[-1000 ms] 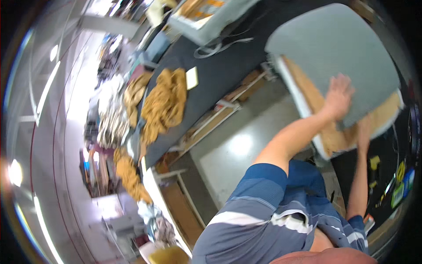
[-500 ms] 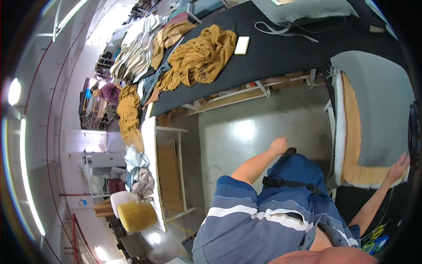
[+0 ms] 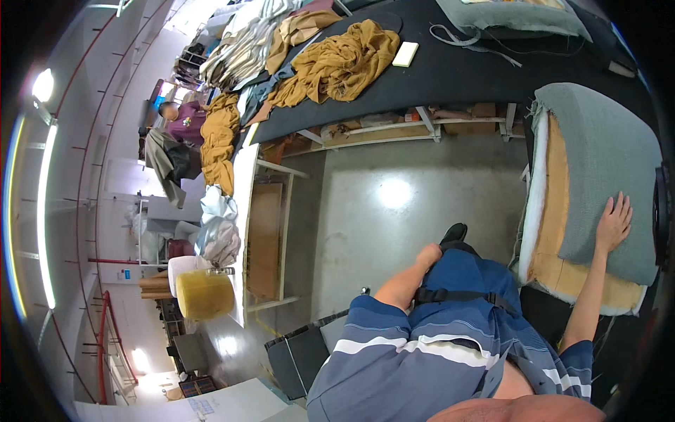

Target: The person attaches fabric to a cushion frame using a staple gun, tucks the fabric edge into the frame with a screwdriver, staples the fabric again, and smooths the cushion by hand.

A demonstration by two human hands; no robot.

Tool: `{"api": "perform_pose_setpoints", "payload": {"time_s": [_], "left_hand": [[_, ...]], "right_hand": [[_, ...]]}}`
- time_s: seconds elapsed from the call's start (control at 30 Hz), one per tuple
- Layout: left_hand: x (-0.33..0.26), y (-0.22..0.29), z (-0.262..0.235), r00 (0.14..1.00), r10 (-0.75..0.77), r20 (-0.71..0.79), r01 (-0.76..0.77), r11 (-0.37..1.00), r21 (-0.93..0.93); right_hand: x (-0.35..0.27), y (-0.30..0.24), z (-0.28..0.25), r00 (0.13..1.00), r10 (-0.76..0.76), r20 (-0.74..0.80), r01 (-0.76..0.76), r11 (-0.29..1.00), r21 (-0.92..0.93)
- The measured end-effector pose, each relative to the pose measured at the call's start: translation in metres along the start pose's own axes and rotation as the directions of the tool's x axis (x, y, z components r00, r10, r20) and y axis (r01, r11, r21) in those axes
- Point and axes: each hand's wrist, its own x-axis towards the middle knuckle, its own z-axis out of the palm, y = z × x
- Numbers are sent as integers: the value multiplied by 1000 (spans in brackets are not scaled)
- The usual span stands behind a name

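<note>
My right hand (image 3: pixel 615 221) lies flat, fingers spread, on the grey-green fabric (image 3: pixel 605 162) of an upholstered panel. The panel stands on the black-topped table at the right. Along its left and near edges a bare tan wooden board (image 3: pixel 555 190) shows, with white padding (image 3: pixel 538 190) at the rim. The fabric covers the rest, and its near edge ends short of the board's edge. My left hand (image 3: pixel 429 254) hangs beside my left thigh, fingers curled in, with nothing visible in it.
On the long black table (image 3: pixel 485 84) ahead lie a heap of mustard cloth (image 3: pixel 344 63), a pale block (image 3: pixel 405 54) and another grey-green cushion (image 3: pixel 520 20). A white-topped table (image 3: pixel 242 232) at left carries cloths and a yellow roll (image 3: pixel 205 294). A person (image 3: pixel 186 123) stands far left.
My right hand has moved from the panel's near right corner up onto the fabric. My left hand has drawn back closer to my thigh. The far-left person now holds up dark cloth.
</note>
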Motion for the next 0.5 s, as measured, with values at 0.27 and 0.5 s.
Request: {"api": "perform_pose_setpoints", "payload": {"time_s": [0.27, 0.5], "left_hand": [[-4, 20, -2, 998, -12, -59, 9, 998, -67], [15, 0, 4, 998, -48, -37, 46, 997, -62]], "right_hand": [[2, -7, -8, 1000, -12, -26, 12, 1000, 19], [3, -3, -5, 998, 4, -57, -2, 999, 44]]}}
